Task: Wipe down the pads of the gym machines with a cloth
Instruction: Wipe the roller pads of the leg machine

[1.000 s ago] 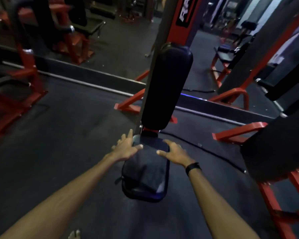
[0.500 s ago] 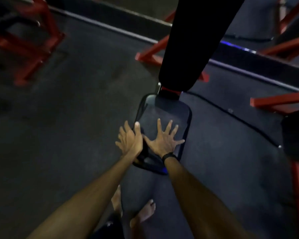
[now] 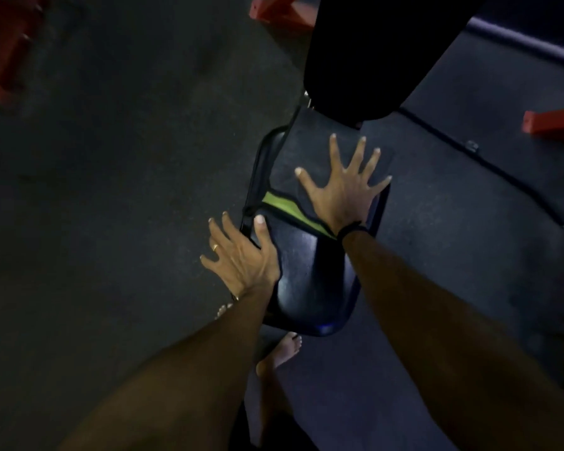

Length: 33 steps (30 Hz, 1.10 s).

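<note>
My right hand [image 3: 341, 190] lies flat, fingers spread, pressing a dark cloth with a yellow-green stripe [image 3: 310, 164] onto the far half of the glossy black padded seat [image 3: 310, 278]. My left hand [image 3: 241, 255], fingers apart, grips the seat's near left edge.

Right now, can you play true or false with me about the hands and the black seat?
1. The right hand lies flat with its fingers spread on a dark cloth. True.
2. The left hand is up on the tall back pad. False: it rests at the left edge of the seat pad.
3. The cloth shows a bright green-yellow stripe. True.
4. The person is wearing shoes. False: a bare foot shows below the seat.
5. The left hand wears a ring. True.
6. The cloth covers the whole seat. False: the shiny near part is bare.
</note>
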Motion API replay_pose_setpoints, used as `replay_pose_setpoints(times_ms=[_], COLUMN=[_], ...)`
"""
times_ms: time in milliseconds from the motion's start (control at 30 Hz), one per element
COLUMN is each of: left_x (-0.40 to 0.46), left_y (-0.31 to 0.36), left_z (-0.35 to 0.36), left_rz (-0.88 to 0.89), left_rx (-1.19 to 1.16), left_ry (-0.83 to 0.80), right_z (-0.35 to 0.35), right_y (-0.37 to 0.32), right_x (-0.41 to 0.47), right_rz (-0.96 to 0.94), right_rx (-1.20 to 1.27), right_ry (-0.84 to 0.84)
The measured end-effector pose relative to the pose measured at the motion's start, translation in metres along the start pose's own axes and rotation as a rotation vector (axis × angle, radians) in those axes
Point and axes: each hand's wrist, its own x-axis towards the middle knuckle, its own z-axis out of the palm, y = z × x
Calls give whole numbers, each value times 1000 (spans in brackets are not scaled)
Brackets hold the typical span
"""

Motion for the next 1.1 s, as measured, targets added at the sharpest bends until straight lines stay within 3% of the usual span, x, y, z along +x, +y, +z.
replay_pose_setpoints(times_ms=[433,733,933,1100], left_x=[3,4,4,3], left_y=[0,-1,-1,-1], left_z=[5,6,5,5], left_rz=[23,33,33,42], left_rx=[83,50,53,49], left_ry=[24,24,3,4], right_z=[-8,-9,-6,-3], right_y=[-6,21,38,26], right_x=[66,1,-109,-81], right_rz=[-87,-64,174,255], right_rx=[-97,8,98,168], right_ry=[182,388,236,149])
